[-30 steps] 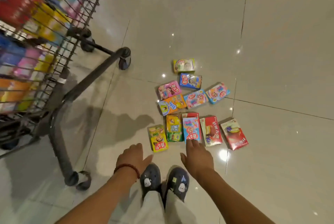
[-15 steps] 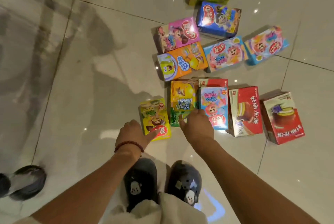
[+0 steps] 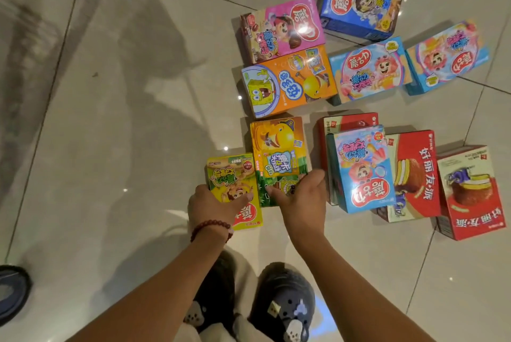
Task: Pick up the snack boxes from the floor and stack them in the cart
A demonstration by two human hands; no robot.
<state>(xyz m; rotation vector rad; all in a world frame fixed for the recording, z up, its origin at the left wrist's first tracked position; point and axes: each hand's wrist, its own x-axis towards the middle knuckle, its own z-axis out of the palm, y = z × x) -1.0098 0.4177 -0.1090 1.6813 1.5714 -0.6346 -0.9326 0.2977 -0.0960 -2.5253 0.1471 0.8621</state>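
The left hand [image 3: 214,207] grips the yellow box [image 3: 232,184] at 6 o'clock of the pile; the right hand [image 3: 300,198] grips the green box [image 3: 279,159] touching it at 3 o'clock. Neither is lifted yet. One-handed holds on glossy card may slip, and a rising green box could nudge the blue box [image 3: 359,170] at its 3 o'clock.

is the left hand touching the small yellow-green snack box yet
Touching. In the head view the left hand lies over the near end of the yellow-green box, thumb across its printed top and no floor showing between them.
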